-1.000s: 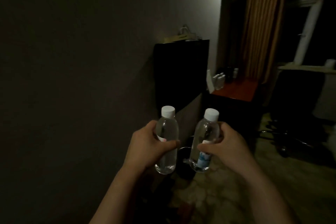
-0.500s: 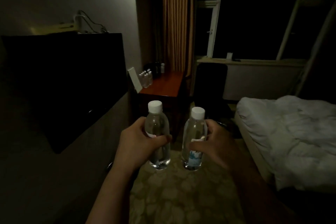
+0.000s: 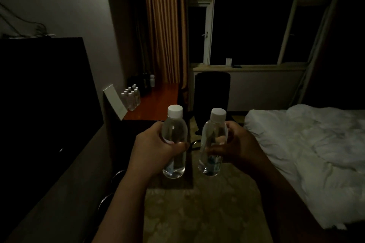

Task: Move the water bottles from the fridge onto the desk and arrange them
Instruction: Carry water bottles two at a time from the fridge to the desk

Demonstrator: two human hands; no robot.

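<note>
Progress stands at mid-task, as we judge it. We see a cluster of small clear plastic water bottles with white caps [image 3: 131, 95] standing upright in two short rows at the far left edge of the reddish-brown polished wooden desk [image 3: 158, 104], just beside a white card [image 3: 115, 101] leaning at the near left corner. That batch counts as delivered and arranged. Two bottles remain in transit.

Our left hand [image 3: 156, 150] is closed around the left clear plastic bottle with a white screw cap [image 3: 174, 142], fingers wrapped about its middle. Our right hand [image 3: 237, 147] is closed around the right clear bottle with a white cap and a blue-printed label [image 3: 214, 142] in the same way. Both bottles are upright, apart from each other, and held over the floor, well short of the desk.

Remaining work, as we judge it: carry both bottles to the desk and set them in line with the cluster. Whether more bottles wait in the fridge we cannot tell; it is not in view.

Room conditions: lighting is very dim. The desk top is bare across its middle and right side. Several dark objects [image 3: 146, 83] stand at its far edge. A black chair [image 3: 212, 92] stands off its right side, a white rumpled bed [image 3: 308, 154] lies along the right, and a patterned carpet [image 3: 197, 213] covers the floor between.
</note>
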